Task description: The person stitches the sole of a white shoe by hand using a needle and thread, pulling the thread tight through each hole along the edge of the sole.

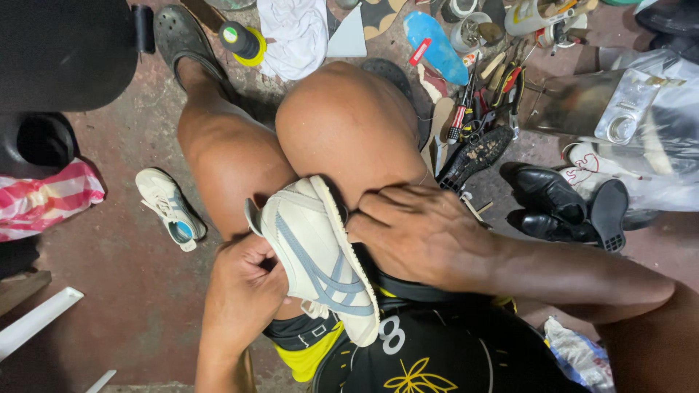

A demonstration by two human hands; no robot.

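A cream-white leather sneaker with grey-blue stripes on its side (317, 255) rests on the person's lap, pressed against the right knee, with its toe pointing toward the person's belly and its heel pointing up and away. The left hand (244, 287) curls round the top edge of the shoe, fingers bent tight on it, so this hand is grasping the sneaker. The right hand (419, 229) lies on the sole side, with the fingertips pushing on the thin rubber edge; it presses and steadies the shoe, but I cannot tell if the fingers close fully round it. The shoe looks light and easy to lift with one hand. The leather top looks soft and would bend and squash if squeezed hard. The sole looks firmer and a bit bendy, so it gives a good place to push. The smooth leather may slip a little, so the open top rim and the heel look like the best places to hold, with the sole edge for the other hand. It does not look like a thing that breaks. On the reddish floor (131, 306) near the left leg lies a second cream sneaker (169, 207). To the right sit black leather shoes (553, 204), and a heap of hand tools with red handles (484, 94) is beyond the knee.
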